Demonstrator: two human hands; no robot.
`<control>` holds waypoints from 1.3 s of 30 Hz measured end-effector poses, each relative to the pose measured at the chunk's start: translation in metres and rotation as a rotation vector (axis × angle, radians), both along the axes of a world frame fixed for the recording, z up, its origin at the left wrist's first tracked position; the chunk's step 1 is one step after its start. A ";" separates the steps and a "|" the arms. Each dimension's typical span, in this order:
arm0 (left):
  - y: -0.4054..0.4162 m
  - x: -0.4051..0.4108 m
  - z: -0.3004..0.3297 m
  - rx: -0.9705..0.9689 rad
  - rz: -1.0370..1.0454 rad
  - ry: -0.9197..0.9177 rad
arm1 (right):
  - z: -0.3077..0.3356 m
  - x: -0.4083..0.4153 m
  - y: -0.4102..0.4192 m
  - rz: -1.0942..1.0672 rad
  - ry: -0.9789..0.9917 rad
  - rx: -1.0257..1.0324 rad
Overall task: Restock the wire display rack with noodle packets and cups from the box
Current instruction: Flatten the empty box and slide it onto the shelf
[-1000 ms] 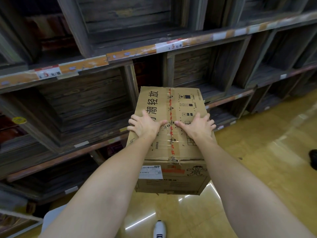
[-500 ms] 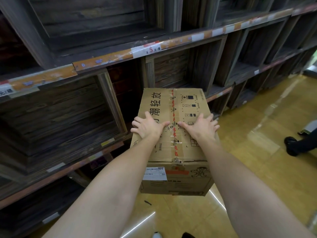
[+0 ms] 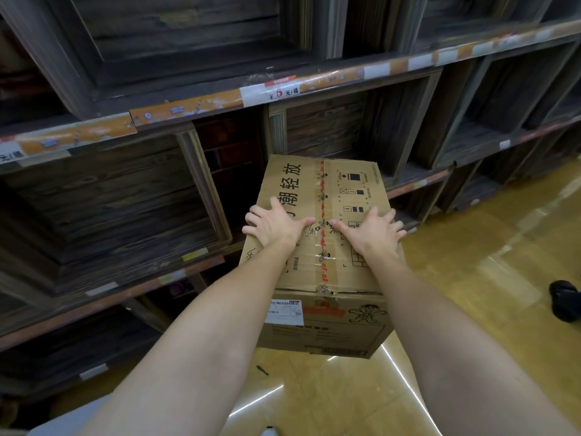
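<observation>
Below, a glossy yellow floor (image 3: 471, 309) runs along dark wooden shelves (image 3: 110, 199) with orange price strips; one white tag (image 3: 273, 92) reads "¥5 元/桶". Right of the box, a black shoe (image 3: 564, 300) stands on the floor. The brown cardboard box (image 3: 323, 322) is closed with clear tape, prints "轻放" and a cartoon figure, carries a white barcode label (image 3: 284, 312), and hangs before the shelves. Left hand (image 3: 272, 226) and right hand (image 3: 371, 231) press flat on its top, fingers spread wide.

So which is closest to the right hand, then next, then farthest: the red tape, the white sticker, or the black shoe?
From the right hand:
1. Red tape, just left, on the box top.
2. White sticker, lower, on the box front.
3. Black shoe, far right, on the floor.
</observation>
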State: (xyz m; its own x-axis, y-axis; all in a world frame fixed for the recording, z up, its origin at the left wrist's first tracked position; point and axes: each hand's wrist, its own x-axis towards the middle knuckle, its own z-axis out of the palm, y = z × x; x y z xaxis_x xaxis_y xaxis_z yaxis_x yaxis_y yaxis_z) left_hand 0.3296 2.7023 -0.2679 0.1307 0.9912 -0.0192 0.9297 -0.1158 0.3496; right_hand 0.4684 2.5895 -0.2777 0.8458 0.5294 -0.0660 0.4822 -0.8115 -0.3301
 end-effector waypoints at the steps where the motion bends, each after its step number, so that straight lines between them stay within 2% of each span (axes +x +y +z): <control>1: -0.003 0.008 0.001 -0.003 0.005 -0.005 | 0.001 0.009 -0.002 0.006 -0.010 -0.004; 15: -0.007 0.087 0.003 -0.024 0.085 -0.039 | 0.014 0.097 0.005 0.080 -0.069 -0.022; 23: 0.002 0.123 0.005 -0.011 0.085 0.000 | 0.010 0.136 0.015 0.096 -0.056 -0.017; 39: 0.000 0.245 0.018 -0.029 0.306 0.048 | 0.017 0.273 0.047 0.321 -0.002 -0.031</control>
